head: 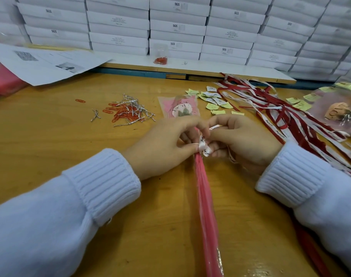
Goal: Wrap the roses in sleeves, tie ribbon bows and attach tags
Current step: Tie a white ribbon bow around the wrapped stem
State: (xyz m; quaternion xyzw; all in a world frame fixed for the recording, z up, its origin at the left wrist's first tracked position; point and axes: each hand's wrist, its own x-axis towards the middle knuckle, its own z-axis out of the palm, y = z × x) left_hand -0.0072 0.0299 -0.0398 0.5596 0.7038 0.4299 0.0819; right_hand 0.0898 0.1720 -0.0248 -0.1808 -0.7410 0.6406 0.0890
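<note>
a: where is the rose lying?

b: the wrapped rose [181, 108] lies in the middle of the wooden table [50, 140]. its head points away from the person and its long pink sleeve [206, 206] runs back toward the near edge.

a: and the hands?

b: both are busy at the sleeve's neck. the left hand [162, 144] pinches the white ribbon [203, 146] against the sleeve, and the right hand [242, 140] has its fingers curled round the same ribbon from the other side.

a: what room is there to move?

b: bare wood shows to the left, in front of the left forearm. the right side is crowded, with a ribbon heap [280, 110] of red and white strips spreading up to the right wrist.

a: what else is near?

b: orange paper clips [120, 114] and silver twist ties [133, 104] sit ahead on the left. small tags [212, 98] lie just beyond the rose's head. another wrapped rose [338, 110] lies at the far right. printed sheets [48, 62] overhang the far left corner, and stacked white boxes [178, 27] wall off the back edge.
</note>
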